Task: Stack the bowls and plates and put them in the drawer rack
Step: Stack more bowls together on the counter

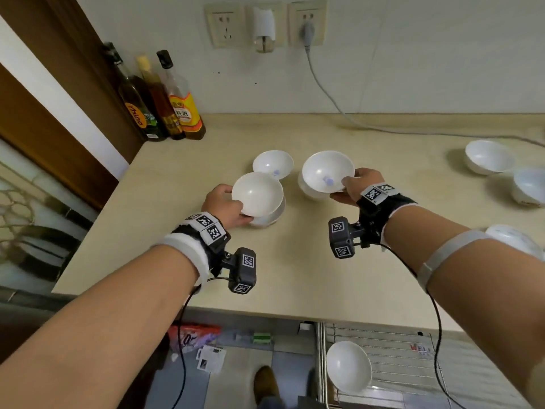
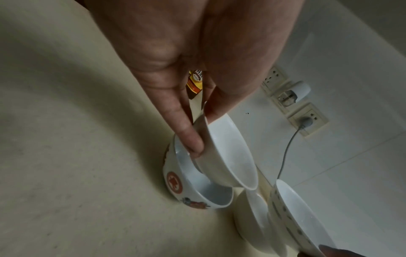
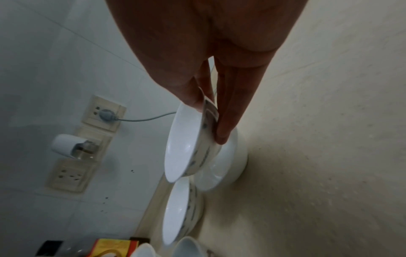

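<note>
My left hand (image 1: 227, 206) pinches the rim of a plain white bowl (image 1: 257, 193) (image 2: 228, 153), thumb inside and fingers outside, holding it tilted just above a red-patterned bowl (image 2: 175, 182) that stands on the counter. My right hand (image 1: 352, 184) pinches a white bowl with blue marks (image 1: 328, 171) (image 3: 189, 147) just over a plain white bowl (image 3: 228, 160) on the counter. A third blue-marked bowl (image 1: 272, 164) (image 3: 180, 212) sits alone behind them. Below the counter edge, a white bowl (image 1: 348, 366) leans in the wire drawer rack (image 1: 398, 355).
Three sauce bottles (image 1: 165, 101) stand at the back left corner of the beige counter (image 1: 295, 261). Two more white bowls (image 1: 488, 157) (image 1: 529, 185) sit at the right, and a white dish (image 1: 513, 237) lies behind my right forearm. A grey cable (image 1: 330, 98) runs from the wall socket.
</note>
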